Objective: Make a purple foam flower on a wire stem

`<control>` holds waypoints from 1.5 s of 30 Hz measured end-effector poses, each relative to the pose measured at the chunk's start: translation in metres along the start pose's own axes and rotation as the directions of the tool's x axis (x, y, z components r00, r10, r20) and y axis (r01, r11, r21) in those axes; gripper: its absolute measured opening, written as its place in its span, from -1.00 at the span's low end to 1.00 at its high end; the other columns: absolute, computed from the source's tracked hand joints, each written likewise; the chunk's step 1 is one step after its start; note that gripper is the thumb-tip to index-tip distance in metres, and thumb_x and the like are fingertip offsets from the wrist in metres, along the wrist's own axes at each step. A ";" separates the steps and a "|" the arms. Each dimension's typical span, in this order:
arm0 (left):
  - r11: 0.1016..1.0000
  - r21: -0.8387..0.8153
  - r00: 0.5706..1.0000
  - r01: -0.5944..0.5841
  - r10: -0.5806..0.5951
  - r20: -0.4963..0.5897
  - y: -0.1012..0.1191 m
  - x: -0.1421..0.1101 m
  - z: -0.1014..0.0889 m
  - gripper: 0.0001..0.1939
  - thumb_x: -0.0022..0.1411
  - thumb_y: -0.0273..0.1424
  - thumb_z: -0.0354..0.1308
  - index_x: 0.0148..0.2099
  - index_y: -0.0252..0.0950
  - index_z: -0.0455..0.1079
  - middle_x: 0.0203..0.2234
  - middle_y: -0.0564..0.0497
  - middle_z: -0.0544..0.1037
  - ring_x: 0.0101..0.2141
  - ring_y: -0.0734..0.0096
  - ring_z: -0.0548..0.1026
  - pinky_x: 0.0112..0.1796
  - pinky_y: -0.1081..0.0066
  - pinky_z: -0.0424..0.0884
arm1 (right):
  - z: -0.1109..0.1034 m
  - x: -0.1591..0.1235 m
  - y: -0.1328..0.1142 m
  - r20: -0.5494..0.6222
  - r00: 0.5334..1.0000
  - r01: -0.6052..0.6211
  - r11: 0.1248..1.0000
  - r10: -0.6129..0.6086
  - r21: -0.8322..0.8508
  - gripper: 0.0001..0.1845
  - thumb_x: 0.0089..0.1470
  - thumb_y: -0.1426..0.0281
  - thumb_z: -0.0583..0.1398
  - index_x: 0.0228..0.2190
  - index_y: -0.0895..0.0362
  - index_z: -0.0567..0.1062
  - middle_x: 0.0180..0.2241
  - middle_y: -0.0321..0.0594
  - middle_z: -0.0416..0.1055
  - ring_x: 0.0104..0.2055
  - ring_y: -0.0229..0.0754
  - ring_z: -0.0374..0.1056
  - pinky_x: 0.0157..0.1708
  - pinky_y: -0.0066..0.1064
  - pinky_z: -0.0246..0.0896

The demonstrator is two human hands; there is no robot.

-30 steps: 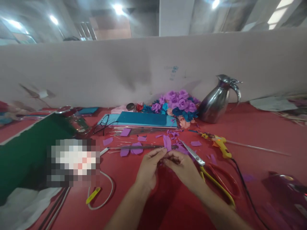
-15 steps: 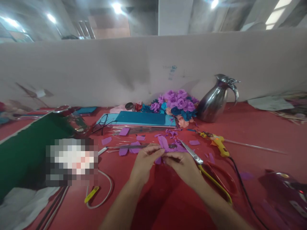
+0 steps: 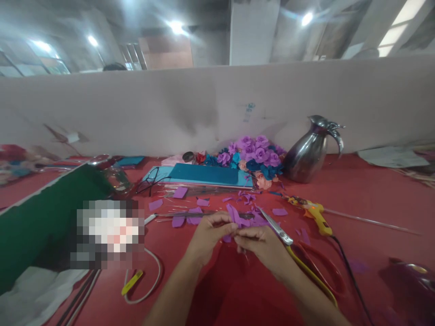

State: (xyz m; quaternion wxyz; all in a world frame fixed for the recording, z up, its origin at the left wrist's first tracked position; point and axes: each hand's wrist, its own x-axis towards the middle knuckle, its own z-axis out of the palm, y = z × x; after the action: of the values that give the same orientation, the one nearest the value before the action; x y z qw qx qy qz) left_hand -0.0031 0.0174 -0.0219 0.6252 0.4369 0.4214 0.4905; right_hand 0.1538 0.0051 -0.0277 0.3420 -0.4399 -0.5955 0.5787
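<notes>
A strip of purple crepe paper (image 3: 233,214) stands up between my hands above the red tabletop. Thumb and fingers of my left hand (image 3: 215,235) pinch it from the left. My right hand (image 3: 260,246) is closed at the lower end of the same paper, its fingertips almost touching the left ones. Below the right fingers a thin, faint line shows, perhaps wire; I cannot tell. More purple paper pieces (image 3: 195,216) lie just behind the hands, among thin wires. Large scissors (image 3: 277,226) with red and yellow handles lie beside my right hand, blades pointing away.
Purple and blue paper flowers (image 3: 260,151) are heaped at the back near a steel jug (image 3: 307,154). A yellow glue gun (image 3: 317,215) with a black cord lies right. Blue sheets (image 3: 204,174) and glasses (image 3: 149,180) lie behind. A green box (image 3: 61,203) stands left.
The view has tilted up slightly, so everything appears lower and a little to the right. Both hands keep hold of the purple paper, the right fingers slightly lower on it.
</notes>
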 end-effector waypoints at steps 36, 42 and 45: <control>0.981 -0.171 0.992 0.096 -0.107 -0.059 -0.009 -0.003 0.007 -0.70 -0.31 -0.45 0.43 -0.67 -0.33 0.31 -0.70 0.10 0.41 -0.63 0.58 0.26 -0.58 0.53 0.18 | 0.009 0.004 0.017 0.037 0.999 0.032 0.999 -0.031 -0.028 -0.80 -0.03 0.38 0.16 -0.52 0.03 0.61 -0.58 -0.37 0.44 -0.49 -0.22 0.31 -0.35 -0.35 0.18; 0.986 -0.095 0.990 0.140 -0.139 0.019 -0.001 -0.003 0.001 -0.72 -0.23 -0.33 0.43 -0.40 -0.36 0.57 -0.58 -0.01 0.51 -0.57 0.52 0.33 -0.50 0.47 0.24 | 0.005 0.005 0.009 0.014 1.000 0.003 0.998 -0.004 0.055 -0.81 -0.04 0.30 0.21 -0.58 0.07 0.57 -0.60 -0.33 0.43 -0.48 -0.22 0.31 -0.34 -0.35 0.19; 0.990 -0.077 0.991 0.122 -0.118 0.055 0.002 -0.003 -0.001 -0.73 -0.15 -0.27 0.40 -0.42 -0.37 0.57 -0.66 0.03 0.43 -0.59 0.53 0.30 -0.51 0.46 0.22 | 0.003 0.004 0.007 0.038 0.999 -0.017 0.993 0.013 0.113 -0.78 -0.03 0.24 0.23 -0.55 0.10 0.57 -0.60 -0.31 0.44 -0.49 -0.26 0.30 -0.35 -0.37 0.19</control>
State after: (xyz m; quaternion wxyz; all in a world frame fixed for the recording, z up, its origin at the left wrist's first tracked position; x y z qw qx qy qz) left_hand -0.0053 0.0149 -0.0203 0.6811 0.3977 0.4111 0.4572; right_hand 0.1502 0.0069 -0.0356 0.3511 -0.4134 -0.5647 0.6221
